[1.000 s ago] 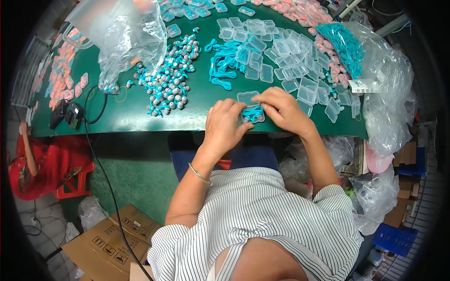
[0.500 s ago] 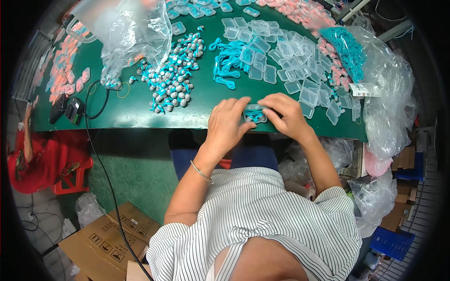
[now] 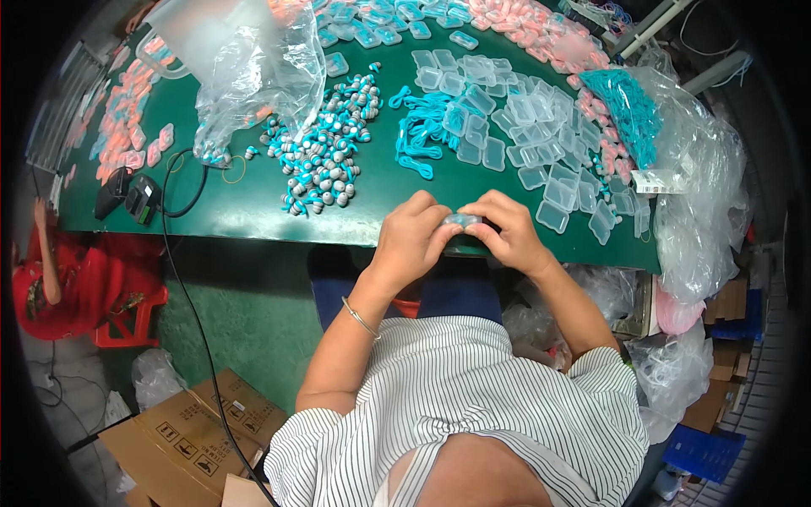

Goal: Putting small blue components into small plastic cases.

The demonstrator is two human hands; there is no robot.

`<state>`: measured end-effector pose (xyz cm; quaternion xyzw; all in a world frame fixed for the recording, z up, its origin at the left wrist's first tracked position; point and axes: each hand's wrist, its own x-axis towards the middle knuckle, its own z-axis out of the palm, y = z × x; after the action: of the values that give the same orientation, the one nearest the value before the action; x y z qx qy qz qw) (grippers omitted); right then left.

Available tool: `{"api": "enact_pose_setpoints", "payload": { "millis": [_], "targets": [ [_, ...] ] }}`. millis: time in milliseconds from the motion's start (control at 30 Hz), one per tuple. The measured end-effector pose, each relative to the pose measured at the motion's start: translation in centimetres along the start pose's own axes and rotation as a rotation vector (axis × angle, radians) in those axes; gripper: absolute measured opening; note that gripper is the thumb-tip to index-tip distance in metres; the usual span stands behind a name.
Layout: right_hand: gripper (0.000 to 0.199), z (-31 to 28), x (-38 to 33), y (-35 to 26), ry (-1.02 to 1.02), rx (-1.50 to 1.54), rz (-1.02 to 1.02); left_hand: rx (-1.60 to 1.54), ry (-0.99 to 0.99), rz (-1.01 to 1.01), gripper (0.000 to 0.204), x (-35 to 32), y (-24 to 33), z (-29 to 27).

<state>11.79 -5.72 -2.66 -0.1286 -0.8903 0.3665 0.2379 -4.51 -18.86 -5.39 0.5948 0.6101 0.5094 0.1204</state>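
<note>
A small clear plastic case [image 3: 462, 220] with blue contents sits between my two hands at the table's near edge. Its lid appears pressed down. My left hand [image 3: 412, 235] pinches one end with thumb and fingers, and my right hand [image 3: 512, 234] grips the other end the same way. Beyond them lie loose blue cords [image 3: 422, 127] and, to their right, a heap of clear cases [image 3: 532, 127] with lids folded open. Left of the cords is a pile of grey-and-blue striped plugs [image 3: 325, 165], seemingly earplugs.
Filled blue cases [image 3: 363, 35] and coral cases [image 3: 524, 21] line the far side of the green table [image 3: 253, 198]. A clear bag [image 3: 253, 76] stands left; blue cord [image 3: 621, 110] lies by plastic wrap [image 3: 701, 160] at right. Black devices [image 3: 139, 201] trail a cable. Someone in red [image 3: 55, 279] sits left.
The case stood open with blue cord showing; now its lid looks lowered over it. Both hands have moved slightly nearer to me and closer together around it. The view has shifted a little.
</note>
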Motion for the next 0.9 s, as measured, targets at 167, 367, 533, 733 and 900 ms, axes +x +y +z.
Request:
{"api": "enact_pose_setpoints", "payload": {
  "millis": [167, 367, 533, 733, 900],
  "targets": [
    [0.019, -2.1, 9.3, 2.4, -0.165, 0.016, -0.011, -0.103, 0.302, -0.179, 0.033, 1.2, -0.2, 0.2],
    [0.038, 0.9, 24.2, 9.7, 0.149, -0.397, 0.077, 0.033, 0.290, -0.108, 0.044, 0.5, -0.9, 0.1],
    [0.050, 2.6, 28.9, 13.9, 0.327, -0.121, 0.276, -0.002, 0.253, -0.150, 0.029, 0.7, -1.1, 0.4],
    [0.039, -0.7, 25.2, 12.1, -0.201, -0.647, 0.069, 0.031, 0.281, -0.136, 0.024, 0.4, -1.7, 0.5],
    [0.029, -2.3, 22.4, 12.3, -0.197, -0.655, 0.001, 0.167, 0.318, -0.114, 0.024, 1.5, -1.8, 0.0]
  ]
}}
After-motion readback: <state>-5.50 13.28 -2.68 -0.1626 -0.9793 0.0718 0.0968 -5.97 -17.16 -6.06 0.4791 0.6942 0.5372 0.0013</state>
